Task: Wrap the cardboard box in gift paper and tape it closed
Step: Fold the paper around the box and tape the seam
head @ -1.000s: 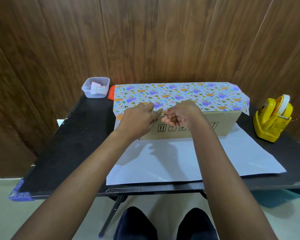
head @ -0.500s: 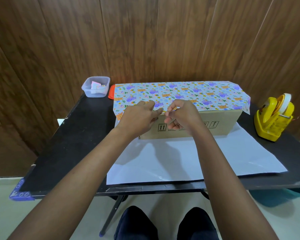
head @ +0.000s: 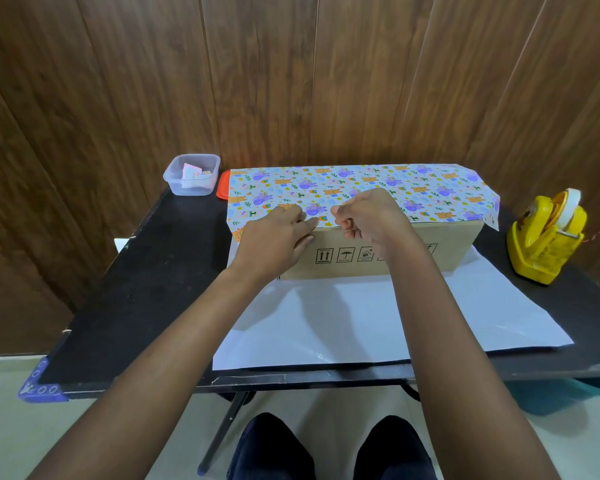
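1. A long brown cardboard box point(head: 378, 252) is lying on a black table point(head: 146, 289), on a sheet of cartoon-printed gift paper point(head: 413, 188).
2. The paper's far flap is covering the box top; the near flap is lying flat, white side up.
3. The left hand point(head: 274, 237) is pressing flat fingers on the flap's edge; the right hand point(head: 368, 216) is pinching it alongside.
4. I am seeing no tape on the paper; taping, the near flap and both ends are remaining. A yellow tape dispenser point(head: 548, 237) is sitting to the right.

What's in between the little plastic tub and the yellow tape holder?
The head view shows the cardboard box between them, gift paper folded over its top, and an orange lid next to the tub.
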The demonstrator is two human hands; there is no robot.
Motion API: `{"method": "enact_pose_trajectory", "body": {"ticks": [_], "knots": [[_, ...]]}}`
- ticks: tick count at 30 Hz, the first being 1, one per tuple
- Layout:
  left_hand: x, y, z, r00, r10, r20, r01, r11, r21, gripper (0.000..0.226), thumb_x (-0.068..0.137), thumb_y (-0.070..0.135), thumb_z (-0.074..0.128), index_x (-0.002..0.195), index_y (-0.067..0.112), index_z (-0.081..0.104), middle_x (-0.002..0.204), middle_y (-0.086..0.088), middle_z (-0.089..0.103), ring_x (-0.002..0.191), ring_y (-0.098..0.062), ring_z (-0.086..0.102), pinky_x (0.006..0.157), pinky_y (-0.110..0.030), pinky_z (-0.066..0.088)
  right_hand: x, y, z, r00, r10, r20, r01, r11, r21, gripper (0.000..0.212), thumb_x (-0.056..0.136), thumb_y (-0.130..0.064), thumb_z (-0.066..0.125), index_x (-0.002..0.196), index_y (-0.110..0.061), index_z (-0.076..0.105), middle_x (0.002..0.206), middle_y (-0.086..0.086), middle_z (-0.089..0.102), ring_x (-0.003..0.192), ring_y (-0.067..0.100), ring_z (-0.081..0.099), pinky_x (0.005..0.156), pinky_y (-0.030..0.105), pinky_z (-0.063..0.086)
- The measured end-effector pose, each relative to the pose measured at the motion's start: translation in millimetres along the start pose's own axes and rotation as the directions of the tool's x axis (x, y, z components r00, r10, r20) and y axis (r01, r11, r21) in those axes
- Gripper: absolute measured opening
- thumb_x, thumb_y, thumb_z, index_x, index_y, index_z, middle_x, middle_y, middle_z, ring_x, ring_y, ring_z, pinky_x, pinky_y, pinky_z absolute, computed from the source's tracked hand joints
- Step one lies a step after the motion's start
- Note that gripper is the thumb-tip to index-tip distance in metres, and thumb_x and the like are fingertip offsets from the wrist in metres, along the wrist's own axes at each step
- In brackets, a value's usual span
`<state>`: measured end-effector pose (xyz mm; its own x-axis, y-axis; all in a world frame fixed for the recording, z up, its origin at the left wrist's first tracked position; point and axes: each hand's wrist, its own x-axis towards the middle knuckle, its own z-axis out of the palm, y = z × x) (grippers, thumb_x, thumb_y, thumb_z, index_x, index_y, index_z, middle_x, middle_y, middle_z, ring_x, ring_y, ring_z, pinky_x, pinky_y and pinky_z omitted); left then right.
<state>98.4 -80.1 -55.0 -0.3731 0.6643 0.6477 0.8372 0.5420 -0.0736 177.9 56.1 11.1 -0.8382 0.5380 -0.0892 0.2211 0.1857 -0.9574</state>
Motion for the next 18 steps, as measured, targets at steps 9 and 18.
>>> {"method": "enact_pose_trajectory", "body": {"ticks": [9, 18], "knots": [[3.3, 3.6, -6.9, 0.982, -0.116, 0.151, 0.120, 0.993, -0.020, 0.033, 0.098, 0.036, 0.042, 0.126, 0.028, 0.057, 0.118, 0.003, 0.055, 0.109, -0.018, 0.050, 0.063, -0.029, 0.038, -7.1, 14.8, -11.4, 0.995, 0.018, 0.100, -0.040, 0.973, 0.226, 0.018, 0.082, 0.006, 0.065, 0.070, -0.003, 0.054, 0.065, 0.010, 0.056, 0.041, 0.007, 0.050, 0.042, 0.015, 0.044], [2.4, 6.6, -10.4, 0.971, -0.144, 0.192, 0.153, 0.988, -0.032, 0.036, 0.097, 0.034, 0.043, 0.131, 0.027, 0.054, 0.123, 0.004, 0.054, 0.113, -0.018, 0.049, 0.068, -0.031, 0.041, 5.2, 4.1, 8.6, 0.992, 0.123, 0.006, -0.122, 0.983, 0.137, 0.008, 0.083, 0.008, 0.059, 0.082, 0.003, 0.053, 0.060, 0.013, 0.052, 0.038, 0.013, 0.050, 0.034, 0.014, 0.036]]}}
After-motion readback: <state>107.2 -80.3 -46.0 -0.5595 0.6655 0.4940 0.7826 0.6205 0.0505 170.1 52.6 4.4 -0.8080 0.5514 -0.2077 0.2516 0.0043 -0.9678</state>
